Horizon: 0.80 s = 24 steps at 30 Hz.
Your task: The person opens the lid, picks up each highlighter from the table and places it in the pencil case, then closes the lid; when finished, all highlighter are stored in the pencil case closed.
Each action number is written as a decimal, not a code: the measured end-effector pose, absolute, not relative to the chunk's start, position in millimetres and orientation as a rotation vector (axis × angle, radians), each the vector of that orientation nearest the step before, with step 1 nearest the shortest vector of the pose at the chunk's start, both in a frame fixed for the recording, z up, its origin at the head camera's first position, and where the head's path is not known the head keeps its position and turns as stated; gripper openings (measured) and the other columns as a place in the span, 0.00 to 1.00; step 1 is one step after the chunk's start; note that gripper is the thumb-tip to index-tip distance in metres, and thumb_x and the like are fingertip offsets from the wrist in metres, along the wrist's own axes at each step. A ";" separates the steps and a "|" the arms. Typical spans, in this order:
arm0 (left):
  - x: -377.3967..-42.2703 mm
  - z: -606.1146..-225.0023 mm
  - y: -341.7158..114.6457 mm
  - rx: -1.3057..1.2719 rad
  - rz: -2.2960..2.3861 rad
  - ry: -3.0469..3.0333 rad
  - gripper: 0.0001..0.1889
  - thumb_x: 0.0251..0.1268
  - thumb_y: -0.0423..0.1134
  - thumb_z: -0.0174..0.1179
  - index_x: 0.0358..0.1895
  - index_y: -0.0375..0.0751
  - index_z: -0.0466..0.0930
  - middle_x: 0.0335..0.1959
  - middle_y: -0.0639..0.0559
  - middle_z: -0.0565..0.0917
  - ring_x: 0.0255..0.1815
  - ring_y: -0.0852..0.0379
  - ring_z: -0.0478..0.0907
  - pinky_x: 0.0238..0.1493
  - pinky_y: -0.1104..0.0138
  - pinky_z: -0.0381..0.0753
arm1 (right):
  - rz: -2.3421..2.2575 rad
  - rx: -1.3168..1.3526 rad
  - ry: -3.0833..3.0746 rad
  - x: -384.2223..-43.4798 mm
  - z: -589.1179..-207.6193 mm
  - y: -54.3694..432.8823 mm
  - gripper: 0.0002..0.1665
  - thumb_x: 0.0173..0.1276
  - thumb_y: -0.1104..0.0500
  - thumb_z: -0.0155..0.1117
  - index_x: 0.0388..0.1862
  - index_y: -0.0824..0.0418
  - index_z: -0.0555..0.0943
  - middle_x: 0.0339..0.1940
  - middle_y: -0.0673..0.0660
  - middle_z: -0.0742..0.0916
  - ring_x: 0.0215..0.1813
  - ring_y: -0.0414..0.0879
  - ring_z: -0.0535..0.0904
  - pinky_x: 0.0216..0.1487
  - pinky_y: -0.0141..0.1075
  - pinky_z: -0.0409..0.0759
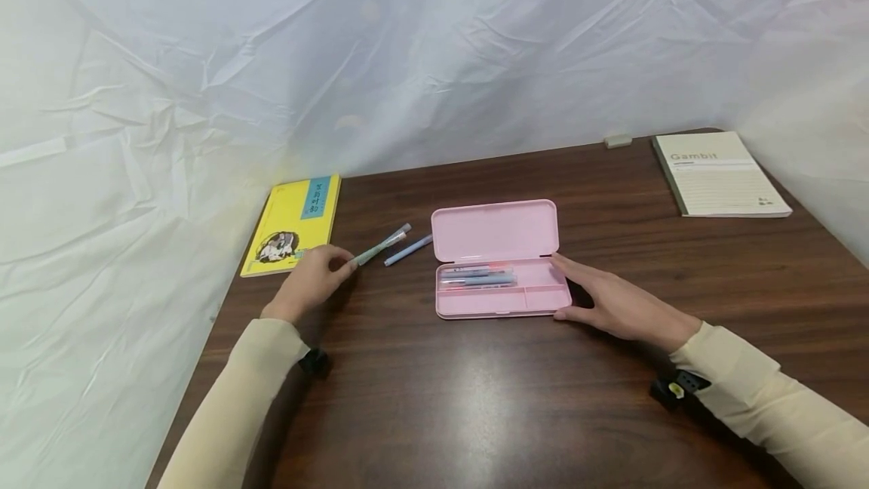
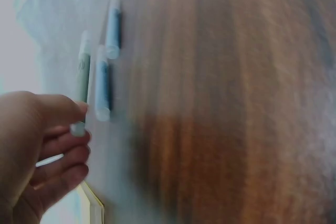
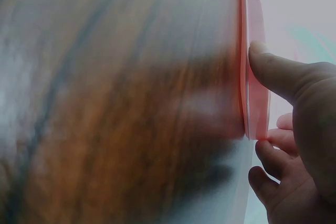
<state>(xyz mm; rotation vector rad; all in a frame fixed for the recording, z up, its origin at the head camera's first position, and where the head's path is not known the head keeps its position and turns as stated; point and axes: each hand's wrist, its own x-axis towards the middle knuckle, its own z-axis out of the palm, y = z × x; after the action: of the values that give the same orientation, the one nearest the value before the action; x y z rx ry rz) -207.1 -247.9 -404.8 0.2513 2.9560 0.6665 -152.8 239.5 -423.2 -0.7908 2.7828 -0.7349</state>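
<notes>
Between thumb and fingertips, my left hand (image 1: 314, 280) pinches a green pen (image 2: 83, 80) near one end. Two blue pens lie on the table close by: one (image 2: 102, 90) right beside the green pen, the other (image 1: 409, 250) a little farther toward the case. A pink pencil case (image 1: 480, 303) stands with its lid (image 1: 495, 231) raised. Several pens (image 1: 478, 278) lie in its long rear compartment; the two front compartments hold nothing. My right hand (image 1: 621, 306) grips the case's right end, thumb at the front edge and fingers at the back corner.
A yellow book (image 1: 288, 210) lies at the left table edge, just behind my left hand. At the back right is a white notebook (image 1: 723, 176). A small white block (image 1: 618, 141) sits at the rear edge, near the white sheeting (image 1: 434, 66) around the table.
</notes>
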 end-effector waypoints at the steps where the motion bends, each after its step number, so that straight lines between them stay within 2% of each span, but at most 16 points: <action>1: -206.1 -403.8 -248.0 0.254 0.709 2.968 0.11 0.73 0.44 0.60 0.47 0.43 0.86 0.44 0.48 0.84 0.42 0.50 0.76 0.50 0.53 0.78 | -0.734 -0.793 2.784 -152.9 -423.6 239.5 0.53 0.68 0.39 0.66 0.80 0.63 0.55 0.78 0.63 0.64 0.75 0.58 0.64 0.69 0.56 0.65; 8: -199.1 -394.6 -244.5 0.360 0.954 3.037 0.09 0.70 0.46 0.64 0.46 0.48 0.86 0.44 0.53 0.84 0.45 0.53 0.78 0.49 0.54 0.79 | -0.727 -0.790 2.788 -154.0 -424.4 239.4 0.53 0.68 0.41 0.67 0.80 0.63 0.55 0.78 0.64 0.65 0.75 0.58 0.65 0.69 0.55 0.66; 12: -196.5 -388.4 -236.9 0.430 1.020 3.071 0.08 0.68 0.45 0.65 0.46 0.49 0.86 0.43 0.55 0.84 0.43 0.56 0.79 0.47 0.55 0.81 | -0.736 -0.777 2.790 -153.9 -424.5 239.5 0.54 0.67 0.39 0.67 0.81 0.62 0.55 0.78 0.63 0.65 0.75 0.57 0.65 0.69 0.55 0.66; 18: -192.3 -376.4 -218.9 0.577 1.105 3.086 0.08 0.66 0.45 0.67 0.44 0.50 0.87 0.41 0.57 0.85 0.41 0.58 0.79 0.47 0.52 0.81 | -0.739 -0.772 2.790 -153.2 -424.4 239.9 0.54 0.68 0.37 0.65 0.81 0.61 0.54 0.78 0.63 0.65 0.75 0.58 0.65 0.69 0.56 0.65; 24: -185.6 -360.6 -197.9 0.748 1.138 3.073 0.06 0.65 0.44 0.69 0.42 0.50 0.87 0.39 0.60 0.84 0.40 0.60 0.78 0.45 0.55 0.82 | -0.730 -0.784 2.785 -153.3 -423.9 239.3 0.53 0.68 0.40 0.66 0.81 0.63 0.54 0.78 0.63 0.65 0.75 0.58 0.65 0.69 0.56 0.66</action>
<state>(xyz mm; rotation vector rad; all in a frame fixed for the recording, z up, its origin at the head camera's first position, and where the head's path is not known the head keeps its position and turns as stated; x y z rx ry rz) -185.6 -197.9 -360.6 0.7483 3.0730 1.1376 -153.3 239.3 -423.9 -0.7845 2.7845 -0.7301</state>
